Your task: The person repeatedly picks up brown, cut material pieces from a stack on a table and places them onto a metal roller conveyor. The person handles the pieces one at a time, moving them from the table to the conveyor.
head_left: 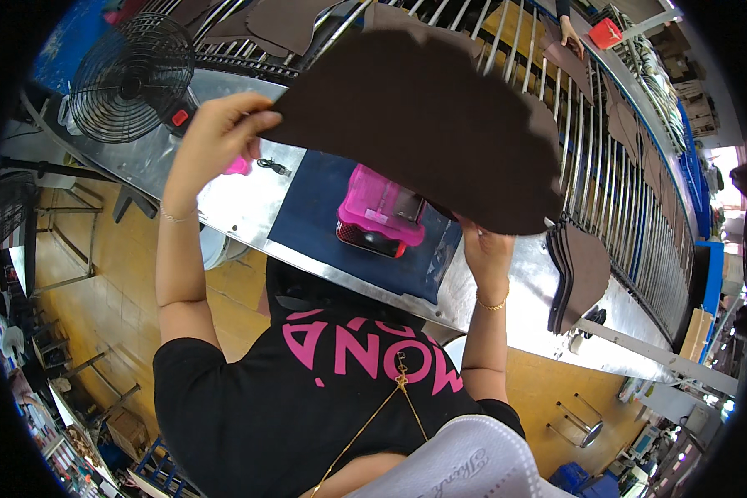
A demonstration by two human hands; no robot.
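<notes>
You've got both arms raised over the steel worktop [249, 207], holding a big dark brown cut piece [427, 124] up off the surface, roughly flat and tilted a bit toward you. Your left hand [216, 133] is bent at the wrist, fingers & thumb pinched shut on the piece's left tip; forearm runs nearly straight up from the lower edge, thin bracelet at the wrist. Your right hand [485, 249] comes up under the piece's lower right edge, fingers hidden behind the material, so can't tell how tight that grip is, but it's in contact and holding the edge up; gold bracelet on that wrist. Under the piece, a dark blue mat [315, 216] lies on the worktop's near edge w/ a pink and black device [380, 217] on it, about mid-mat. A stack of the same brown pieces [577, 278] sits toward the worktop's right end, near your right hand. A black fan [131, 76] stands at the far left corner. Behind the worktop runs a roller rack [614, 158] w/ more brown pieces; another person's hand [569, 33] rests at its far end.
</notes>
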